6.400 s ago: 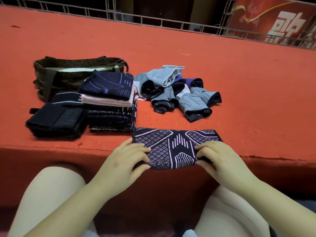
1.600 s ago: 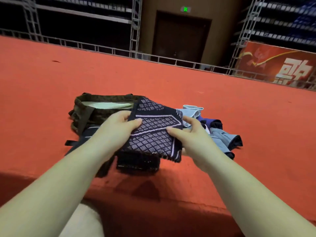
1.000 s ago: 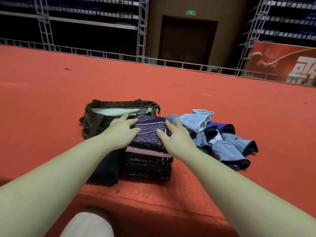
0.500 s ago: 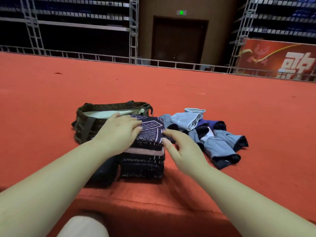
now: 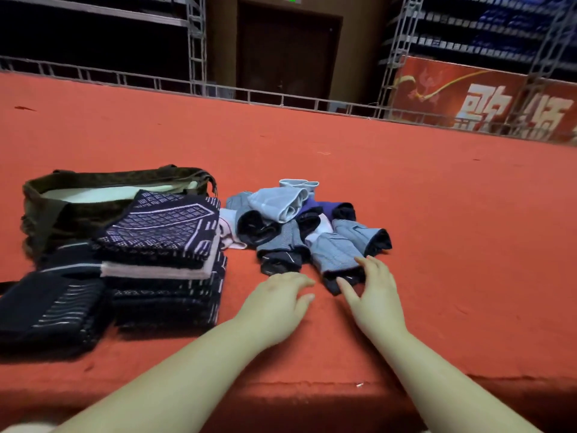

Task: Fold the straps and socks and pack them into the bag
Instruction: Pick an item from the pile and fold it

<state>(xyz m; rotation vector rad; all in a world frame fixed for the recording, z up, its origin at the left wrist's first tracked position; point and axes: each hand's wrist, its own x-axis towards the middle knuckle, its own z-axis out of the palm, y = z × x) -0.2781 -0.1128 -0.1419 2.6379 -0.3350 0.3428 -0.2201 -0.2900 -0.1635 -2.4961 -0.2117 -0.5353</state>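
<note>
A stack of folded dark patterned straps (image 5: 162, 260) stands left of centre, the newest patterned strap (image 5: 162, 228) on top. A lower folded black pile (image 5: 46, 307) lies to its left. Behind them sits the olive bag (image 5: 78, 182), mouth open with a pale lining. A heap of grey, blue and black socks (image 5: 299, 232) lies to the right. My left hand (image 5: 274, 304) hovers open and empty just in front of the heap. My right hand (image 5: 374, 295) is spread open, its fingers touching the nearest grey-blue sock with a black cuff (image 5: 335, 259).
Everything rests on a red carpeted platform (image 5: 437, 245) whose front edge drops off just below my forearms. A metal railing (image 5: 281, 98) bounds its far side, with a red banner (image 5: 484, 98) and a dark door behind.
Both hands have left the folded patterned strap on top of the stack and moved right to the front of the sock heap. The right hand now touches the nearest sock.
</note>
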